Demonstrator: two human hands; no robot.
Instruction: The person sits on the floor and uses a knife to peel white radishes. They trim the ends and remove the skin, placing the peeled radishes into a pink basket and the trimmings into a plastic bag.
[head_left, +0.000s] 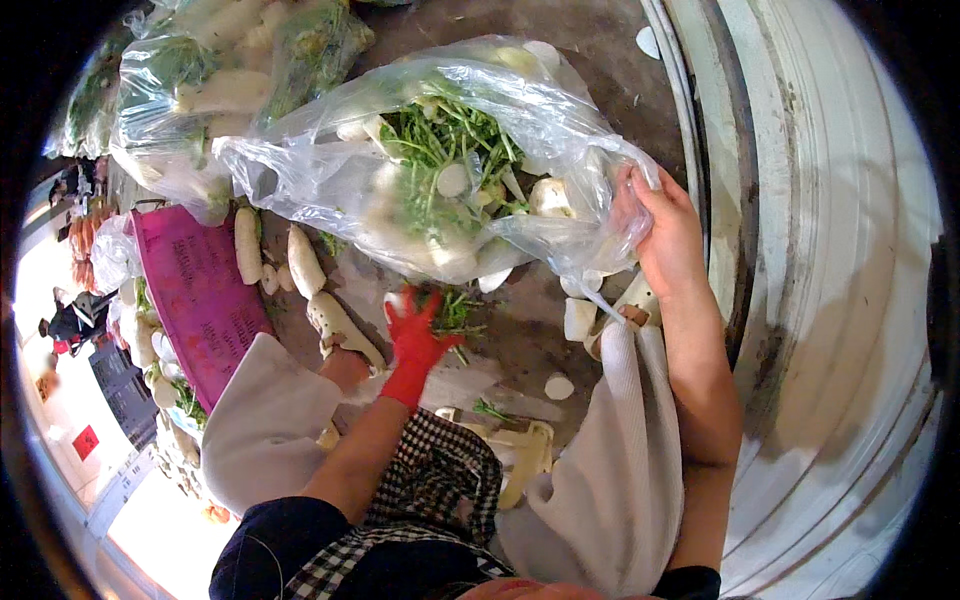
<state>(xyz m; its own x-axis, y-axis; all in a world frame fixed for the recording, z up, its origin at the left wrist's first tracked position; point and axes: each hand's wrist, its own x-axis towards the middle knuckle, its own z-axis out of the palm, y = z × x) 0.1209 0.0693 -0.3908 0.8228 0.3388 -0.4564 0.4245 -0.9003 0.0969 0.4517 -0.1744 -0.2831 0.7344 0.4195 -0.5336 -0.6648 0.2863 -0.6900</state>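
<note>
A clear plastic bag (315, 176) of white radishes and leafy green tops (450, 139) lies on the floor before me. My bare right hand (664, 217) grips the bag's edge at its right side. Below the bag, my left hand (415, 326), in a red glove, reaches down at cut greens (454, 311) on the floor; a pale piece shows by its fingertips, and whether it is grasped is unclear. Round white radish slices (559, 387) lie on the floor, one near my right knee. Two whole white radishes (304, 262) lie near my left foot.
A magenta crate (202, 300) stands at the left, with more radishes behind it. Further filled plastic bags (195, 97) are at the upper left. A pale ribbed wall or shutter (817, 262) rises along the right. A cream plastic stool (525, 457) is beneath me.
</note>
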